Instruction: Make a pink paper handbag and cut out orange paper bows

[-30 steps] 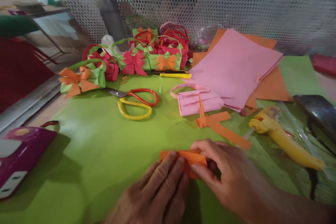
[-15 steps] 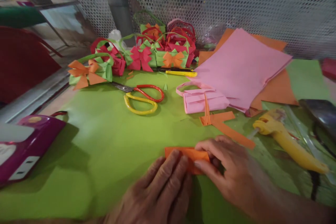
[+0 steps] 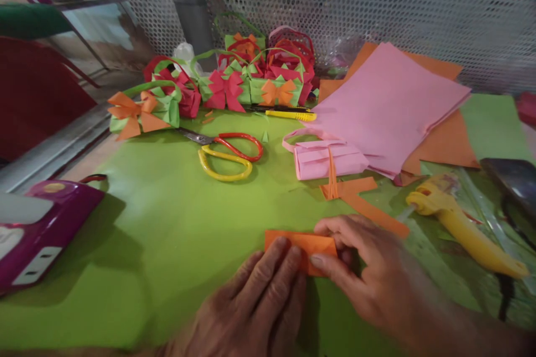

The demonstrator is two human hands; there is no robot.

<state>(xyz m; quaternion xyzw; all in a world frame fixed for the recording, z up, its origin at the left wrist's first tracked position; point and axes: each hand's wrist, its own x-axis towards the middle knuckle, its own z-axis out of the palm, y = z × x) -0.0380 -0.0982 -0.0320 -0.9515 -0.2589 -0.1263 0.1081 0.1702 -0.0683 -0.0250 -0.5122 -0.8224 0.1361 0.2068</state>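
A small folded orange paper (image 3: 307,244) lies on the green sheet (image 3: 176,223) near the front edge. My left hand (image 3: 259,301) lies flat with its fingers stretched out, fingertips pressing the paper's left part. My right hand (image 3: 368,279) pinches the paper's right end between thumb and fingers. Just beyond lie orange paper strips (image 3: 355,198) and a folded pink paper basket (image 3: 324,159).
Scissors (image 3: 228,156) with red and yellow handles lie mid-table. Several paper baskets with bows (image 3: 234,81) line the back. Pink sheets (image 3: 385,106) lie on orange sheets at right. A yellow glue gun (image 3: 460,223), a yellow cutter (image 3: 291,115) and a magenta device (image 3: 37,228) are around.
The view shifted slightly; my hands stay on the orange paper, with the right fingers sliding a little along its right end.
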